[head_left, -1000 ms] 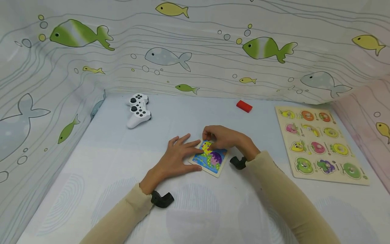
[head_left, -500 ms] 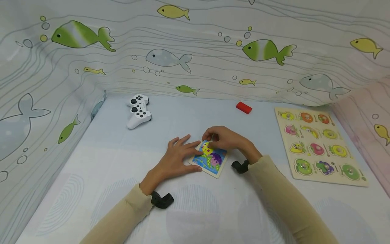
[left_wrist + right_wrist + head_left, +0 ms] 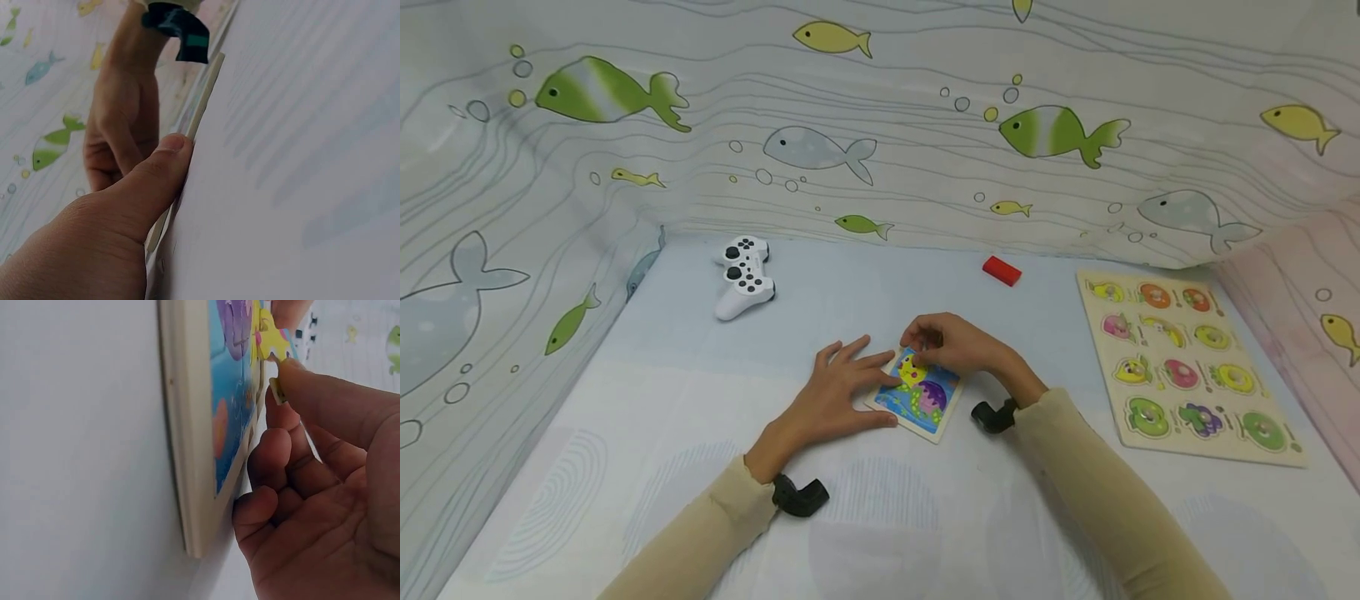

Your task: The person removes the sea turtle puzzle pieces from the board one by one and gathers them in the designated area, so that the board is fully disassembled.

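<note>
A small jigsaw puzzle (image 3: 931, 412) in a pale wooden frame lies on the cloth, printed with a purple and yellow cartoon on blue. My left hand (image 3: 831, 400) is spread at its left side, straight fingertips over the picture and the thumb along the lower edge. In the left wrist view that thumb (image 3: 169, 150) rests against the frame's side. Over the puzzle's top edge, my right hand (image 3: 962, 343) pinches a yellow jigsaw piece (image 3: 274, 342) between thumb and forefinger. The piece stands tilted up from the board in the right wrist view, and the other fingers are curled beside the frame.
A white game controller (image 3: 747, 279) lies at the back left. A red block (image 3: 1002, 271) is near the back wall. To the right sits a wooden fruit peg puzzle board (image 3: 1165, 429). Fish-printed cloth (image 3: 925, 175) forms the back and sides.
The head view has tilted slightly, so everything sits a little lower in it. Both hands stay at the puzzle, and the right forearm has shifted only a little.
</note>
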Motion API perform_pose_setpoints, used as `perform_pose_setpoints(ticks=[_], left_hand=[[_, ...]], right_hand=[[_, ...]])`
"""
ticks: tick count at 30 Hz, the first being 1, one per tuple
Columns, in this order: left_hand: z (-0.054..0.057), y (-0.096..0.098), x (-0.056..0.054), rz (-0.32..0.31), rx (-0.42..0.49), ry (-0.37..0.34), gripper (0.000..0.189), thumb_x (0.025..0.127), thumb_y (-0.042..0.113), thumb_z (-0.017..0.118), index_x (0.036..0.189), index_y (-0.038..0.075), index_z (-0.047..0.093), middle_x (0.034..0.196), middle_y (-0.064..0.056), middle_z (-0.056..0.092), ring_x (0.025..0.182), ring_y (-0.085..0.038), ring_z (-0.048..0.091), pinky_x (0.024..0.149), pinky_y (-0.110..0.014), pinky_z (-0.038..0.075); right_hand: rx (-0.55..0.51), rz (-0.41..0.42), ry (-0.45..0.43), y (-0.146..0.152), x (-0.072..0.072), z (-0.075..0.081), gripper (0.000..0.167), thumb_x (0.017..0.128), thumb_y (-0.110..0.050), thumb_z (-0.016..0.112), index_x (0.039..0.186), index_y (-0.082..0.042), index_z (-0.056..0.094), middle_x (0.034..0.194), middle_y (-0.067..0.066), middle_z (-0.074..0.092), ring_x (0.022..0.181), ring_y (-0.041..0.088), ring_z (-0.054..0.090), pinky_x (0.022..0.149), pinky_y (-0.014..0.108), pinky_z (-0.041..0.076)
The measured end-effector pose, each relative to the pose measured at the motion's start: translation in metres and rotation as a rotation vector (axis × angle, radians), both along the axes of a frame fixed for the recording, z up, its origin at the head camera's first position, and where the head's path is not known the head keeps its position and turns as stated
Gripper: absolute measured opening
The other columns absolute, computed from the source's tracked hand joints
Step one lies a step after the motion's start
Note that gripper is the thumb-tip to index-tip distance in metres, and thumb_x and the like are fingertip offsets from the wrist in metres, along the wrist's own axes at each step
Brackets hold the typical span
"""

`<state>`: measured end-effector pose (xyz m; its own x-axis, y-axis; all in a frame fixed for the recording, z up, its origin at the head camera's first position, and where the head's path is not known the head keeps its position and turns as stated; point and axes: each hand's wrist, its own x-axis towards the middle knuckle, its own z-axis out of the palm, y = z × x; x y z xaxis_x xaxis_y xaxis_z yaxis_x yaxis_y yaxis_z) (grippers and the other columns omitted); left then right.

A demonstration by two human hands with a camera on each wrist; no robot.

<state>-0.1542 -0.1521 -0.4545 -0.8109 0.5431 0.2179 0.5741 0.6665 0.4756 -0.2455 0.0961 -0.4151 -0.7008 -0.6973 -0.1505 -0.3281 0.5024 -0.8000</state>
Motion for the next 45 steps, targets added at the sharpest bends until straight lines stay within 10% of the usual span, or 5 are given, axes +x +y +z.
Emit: perform_pose_setpoints(ticks=[15,29,45], left_hand=[[0.0,0.0,0.002,-0.001,-0.002,0.007,0.046,0.083,0.058,0.075,0.122,0.034,0.072,0.155,0.004,0.052,0.154,-0.037,0.031,0.118,-0.065,0.016],[0.0,0.0,0.006,0.006,-0.017,0.012,0.048,0.083,0.058,0.075,0.124,0.034,0.071,0.154,0.006,0.053,0.154,-0.035,0.031,0.119,-0.066,0.018],[-0.002,-0.001,0.003,-0.003,-0.06,0.027,0.051,0.084,0.062,0.073,0.127,0.034,0.07,0.156,0.007,0.051,0.155,-0.033,0.03,0.119,-0.066,0.018]], right_hand=[[-0.056,-0.018,-0.036,0.006,-0.005,0.001,0.019,0.098,-0.014,0.068,0.115,-0.011,0.075,0.104,0.007,0.075,0.087,0.019,0.059,0.078,0.027,0.05],[0.029,-0.184,0.02,-0.002,-0.052,0.005,0.025,0.099,-0.015,0.066,0.123,-0.012,0.074,0.104,0.008,0.073,0.091,0.022,0.055,0.077,0.027,0.049],[0.113,-0.124,0.077,-0.01,-0.063,-0.001,0.034,0.096,-0.021,0.071,0.129,-0.013,0.07,0.1,0.007,0.066,0.089,0.021,0.053,0.076,0.028,0.046]])
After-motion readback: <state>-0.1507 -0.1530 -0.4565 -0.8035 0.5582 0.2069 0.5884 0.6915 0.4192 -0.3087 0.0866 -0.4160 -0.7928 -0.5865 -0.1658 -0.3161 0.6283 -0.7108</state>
